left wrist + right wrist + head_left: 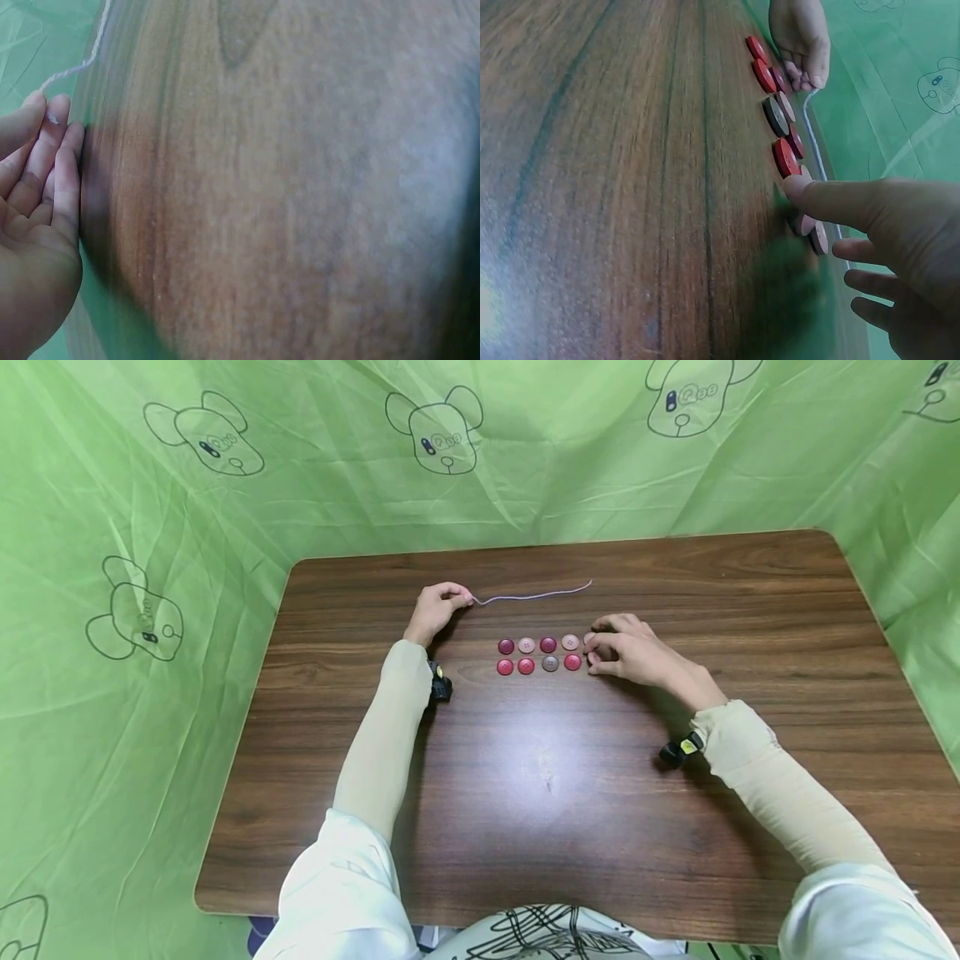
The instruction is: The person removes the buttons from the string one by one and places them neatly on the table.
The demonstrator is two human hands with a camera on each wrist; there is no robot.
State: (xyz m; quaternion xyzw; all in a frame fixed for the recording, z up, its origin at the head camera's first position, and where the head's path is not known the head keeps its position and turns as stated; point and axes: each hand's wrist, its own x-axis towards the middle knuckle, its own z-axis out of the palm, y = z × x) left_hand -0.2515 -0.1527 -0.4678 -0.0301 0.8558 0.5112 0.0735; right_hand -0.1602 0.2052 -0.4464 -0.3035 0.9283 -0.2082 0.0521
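Note:
At the far left of the button rows, my left hand [437, 610] pinches one end of a thin whitish cord [532, 597] between thumb and fingertips. From there the cord trails right along the table; its pinched end pokes out in the left wrist view. My right hand [637, 653] is at the right end of two rows of round buttons, thumb and forefinger curled about a pink button [802, 223] in the near row. That forefinger is mostly hidden in the right wrist view. Another pink button [819, 238] lies beside it. Leftward lie red buttons [572, 662], a grey button [550, 664] and dark red buttons [548, 645].
A brown wood-grain table [480, 827] carries everything. Green sheeting [525, 468] with line-drawn bear heads hangs behind it and at both sides. Each wrist wears a small black camera, such as the left wrist camera [441, 686]. Light glares on the table's middle.

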